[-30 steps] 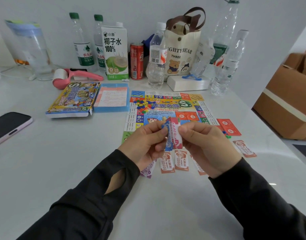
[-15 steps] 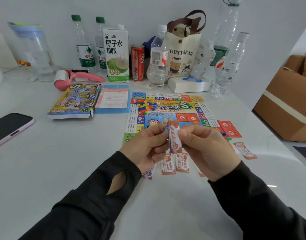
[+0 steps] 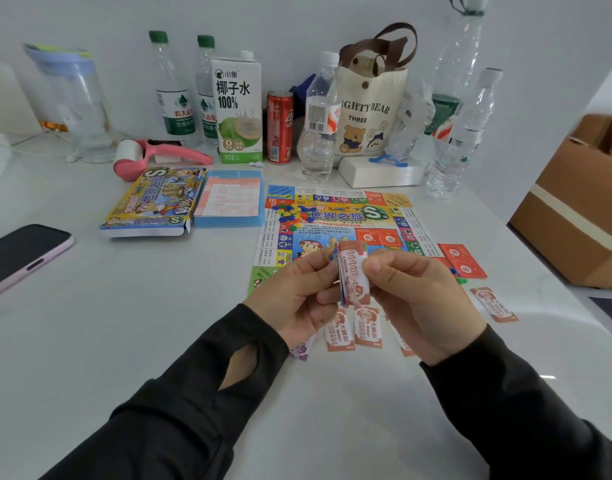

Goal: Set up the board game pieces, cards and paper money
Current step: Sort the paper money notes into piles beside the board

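My left hand [image 3: 294, 296] and my right hand [image 3: 418, 299] together pinch a small stack of paper money [image 3: 353, 275], held upright above the near edge of the paper game board [image 3: 335, 220]. Orange bills [image 3: 366, 327] lie in a row on the table under my hands, a purple bill [image 3: 301, 351] peeks out below my left wrist, and another orange bill [image 3: 493, 304] lies further right. Coloured plastic pieces [image 3: 290, 214] sit in a heap on the board's far left. A red card [image 3: 462, 259] lies at the board's right edge.
The game box [image 3: 152, 202] and a blue tray with an instruction sheet [image 3: 233, 199] lie left of the board. A phone [image 3: 20, 254] rests at far left. Bottles, a carton [image 3: 238, 109], a can, a tote bag [image 3: 370, 112] line the back. A cardboard box [image 3: 574, 209] stands right.
The stack of bills has stayed between both hands; my fingers have shifted slightly on it, turning the top orange bill more toward me.
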`<state>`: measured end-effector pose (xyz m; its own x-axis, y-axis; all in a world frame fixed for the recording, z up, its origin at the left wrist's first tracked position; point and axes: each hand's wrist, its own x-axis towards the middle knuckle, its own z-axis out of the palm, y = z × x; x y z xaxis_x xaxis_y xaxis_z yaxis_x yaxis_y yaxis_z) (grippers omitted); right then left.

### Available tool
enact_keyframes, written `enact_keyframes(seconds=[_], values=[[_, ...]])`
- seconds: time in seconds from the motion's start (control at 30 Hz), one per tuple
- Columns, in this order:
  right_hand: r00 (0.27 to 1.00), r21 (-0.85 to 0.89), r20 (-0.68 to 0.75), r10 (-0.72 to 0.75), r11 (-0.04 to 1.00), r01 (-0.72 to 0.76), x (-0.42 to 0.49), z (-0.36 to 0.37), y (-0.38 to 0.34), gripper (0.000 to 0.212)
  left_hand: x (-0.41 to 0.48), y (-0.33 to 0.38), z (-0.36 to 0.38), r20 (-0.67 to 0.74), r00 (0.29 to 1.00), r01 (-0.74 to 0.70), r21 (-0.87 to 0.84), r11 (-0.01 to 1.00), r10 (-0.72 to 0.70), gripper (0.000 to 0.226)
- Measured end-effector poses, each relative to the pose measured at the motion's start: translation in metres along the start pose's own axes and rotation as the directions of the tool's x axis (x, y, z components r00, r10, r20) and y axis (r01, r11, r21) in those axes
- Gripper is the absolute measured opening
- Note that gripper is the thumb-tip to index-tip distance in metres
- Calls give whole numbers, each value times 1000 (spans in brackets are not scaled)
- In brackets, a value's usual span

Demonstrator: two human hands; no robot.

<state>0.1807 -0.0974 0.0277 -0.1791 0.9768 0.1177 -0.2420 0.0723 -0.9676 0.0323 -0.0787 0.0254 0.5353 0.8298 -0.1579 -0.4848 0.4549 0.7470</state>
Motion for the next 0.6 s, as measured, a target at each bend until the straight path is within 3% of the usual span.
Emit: enact_keyframes(seconds=[0.23,0.6], values=[[1000,33,-11,27,999,-27,2,0,3,44,1,0,1,-2,1000,3,-70,998,-3,25],[992,151,44,114,981,-120,1,1,6,47,0,-1,1,19,1000,5,-38,999,-4,25]])
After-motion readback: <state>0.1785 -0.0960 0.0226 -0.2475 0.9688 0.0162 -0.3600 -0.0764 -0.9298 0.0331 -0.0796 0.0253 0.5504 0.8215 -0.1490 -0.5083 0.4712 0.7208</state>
